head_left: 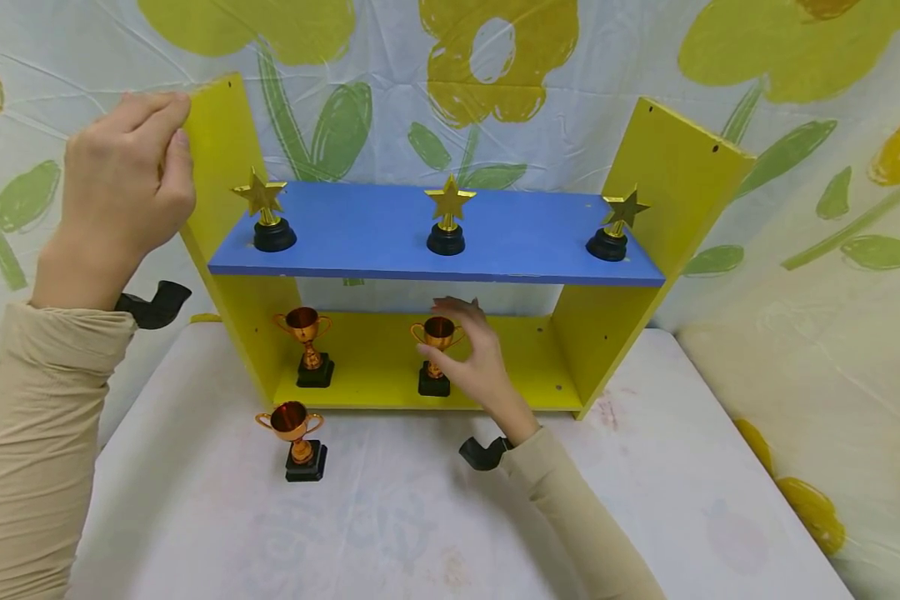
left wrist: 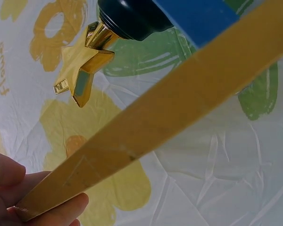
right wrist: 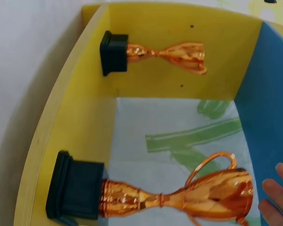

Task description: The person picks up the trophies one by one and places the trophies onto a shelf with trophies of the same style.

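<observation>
My left hand [head_left: 131,171] grips the top of the shelf's left yellow side panel [head_left: 225,142]. In the left wrist view, fingers lie on both sides of that panel [left wrist: 151,120]. Around the middle bronze trophy cup [head_left: 437,333] on the lower board, my right hand [head_left: 480,358] is spread with thumb and fingers apart. The right wrist view has its fingertips [right wrist: 276,197] beside the rim of this cup [right wrist: 217,195], with a gap between. Another bronze cup [head_left: 311,337] stands at the lower board's left end. A third bronze cup [head_left: 297,437] stands on the table in front.
Three gold star trophies stand on the blue upper board [head_left: 375,233]: left [head_left: 270,218], middle [head_left: 447,221] and right [head_left: 615,229]. A yellow right side panel [head_left: 667,175] bounds the shelf. The white-covered table [head_left: 390,517] lies in front, and a flower-print cloth [head_left: 390,108] hangs behind.
</observation>
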The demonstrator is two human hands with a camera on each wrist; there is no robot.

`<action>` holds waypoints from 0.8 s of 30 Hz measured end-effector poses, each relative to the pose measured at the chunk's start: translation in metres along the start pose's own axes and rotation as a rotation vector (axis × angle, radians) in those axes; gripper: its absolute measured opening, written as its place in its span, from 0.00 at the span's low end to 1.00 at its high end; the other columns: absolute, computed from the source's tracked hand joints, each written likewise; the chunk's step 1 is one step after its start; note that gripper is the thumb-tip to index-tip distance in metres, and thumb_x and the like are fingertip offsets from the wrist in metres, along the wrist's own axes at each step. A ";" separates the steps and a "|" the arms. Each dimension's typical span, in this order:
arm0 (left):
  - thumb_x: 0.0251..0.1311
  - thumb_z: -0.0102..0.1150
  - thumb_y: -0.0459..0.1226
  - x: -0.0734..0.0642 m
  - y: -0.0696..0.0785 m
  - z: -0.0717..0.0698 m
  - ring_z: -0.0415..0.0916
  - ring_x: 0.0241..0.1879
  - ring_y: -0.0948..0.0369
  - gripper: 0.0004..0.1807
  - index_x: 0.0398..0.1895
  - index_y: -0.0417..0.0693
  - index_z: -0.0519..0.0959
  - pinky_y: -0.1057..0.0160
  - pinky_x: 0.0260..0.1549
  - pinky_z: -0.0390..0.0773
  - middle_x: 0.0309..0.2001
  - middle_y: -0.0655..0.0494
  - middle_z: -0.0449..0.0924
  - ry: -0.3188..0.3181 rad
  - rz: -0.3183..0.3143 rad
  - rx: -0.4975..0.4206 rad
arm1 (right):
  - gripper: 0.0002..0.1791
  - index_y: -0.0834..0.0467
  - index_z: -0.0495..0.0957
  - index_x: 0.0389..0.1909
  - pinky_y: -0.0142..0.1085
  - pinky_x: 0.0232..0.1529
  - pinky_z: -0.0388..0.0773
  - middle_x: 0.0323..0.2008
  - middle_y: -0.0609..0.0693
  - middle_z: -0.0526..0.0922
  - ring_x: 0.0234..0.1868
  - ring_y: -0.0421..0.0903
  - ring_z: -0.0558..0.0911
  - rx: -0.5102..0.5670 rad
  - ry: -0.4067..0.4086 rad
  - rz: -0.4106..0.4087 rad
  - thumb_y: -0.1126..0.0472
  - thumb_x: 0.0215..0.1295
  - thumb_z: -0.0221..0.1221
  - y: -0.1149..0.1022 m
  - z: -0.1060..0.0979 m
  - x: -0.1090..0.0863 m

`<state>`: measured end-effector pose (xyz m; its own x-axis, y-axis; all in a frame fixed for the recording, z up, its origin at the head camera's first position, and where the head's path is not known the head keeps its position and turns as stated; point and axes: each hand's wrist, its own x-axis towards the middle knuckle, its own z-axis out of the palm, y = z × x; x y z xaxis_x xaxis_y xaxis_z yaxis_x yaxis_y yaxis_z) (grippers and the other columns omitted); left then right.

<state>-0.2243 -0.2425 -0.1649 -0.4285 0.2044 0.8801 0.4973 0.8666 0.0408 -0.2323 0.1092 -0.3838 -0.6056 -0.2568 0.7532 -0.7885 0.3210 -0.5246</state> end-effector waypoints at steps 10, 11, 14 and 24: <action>0.68 0.42 0.36 0.001 0.000 0.001 0.78 0.52 0.38 0.22 0.53 0.33 0.81 0.47 0.63 0.70 0.54 0.39 0.81 0.007 -0.001 -0.002 | 0.27 0.69 0.77 0.51 0.50 0.75 0.48 0.55 0.70 0.76 0.57 0.65 0.75 0.061 0.034 -0.060 0.75 0.48 0.72 -0.043 -0.001 0.007; 0.68 0.42 0.36 0.001 0.000 0.001 0.78 0.52 0.38 0.22 0.53 0.33 0.81 0.47 0.63 0.70 0.54 0.39 0.81 0.009 -0.001 -0.003 | 0.26 0.70 0.77 0.51 0.50 0.75 0.48 0.54 0.70 0.76 0.57 0.66 0.75 0.064 0.033 -0.057 0.75 0.48 0.72 -0.048 -0.002 0.008; 0.67 0.42 0.36 0.001 0.000 0.002 0.78 0.53 0.38 0.22 0.53 0.33 0.81 0.46 0.62 0.71 0.54 0.40 0.81 0.018 0.000 -0.008 | 0.26 0.70 0.77 0.51 0.50 0.75 0.48 0.55 0.71 0.76 0.57 0.66 0.75 0.068 0.031 -0.047 0.76 0.48 0.71 -0.056 -0.003 0.009; 0.66 0.43 0.35 -0.002 0.000 0.003 0.79 0.51 0.37 0.21 0.52 0.33 0.81 0.49 0.64 0.69 0.53 0.40 0.82 0.037 0.003 -0.018 | 0.32 0.61 0.75 0.60 0.48 0.74 0.52 0.61 0.59 0.75 0.62 0.54 0.73 0.081 -0.008 -0.007 0.70 0.51 0.72 -0.036 0.012 -0.006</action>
<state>-0.2258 -0.2419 -0.1677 -0.3988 0.1900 0.8971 0.5121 0.8577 0.0460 -0.2017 0.0883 -0.3746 -0.6006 -0.2659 0.7540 -0.7986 0.2446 -0.5499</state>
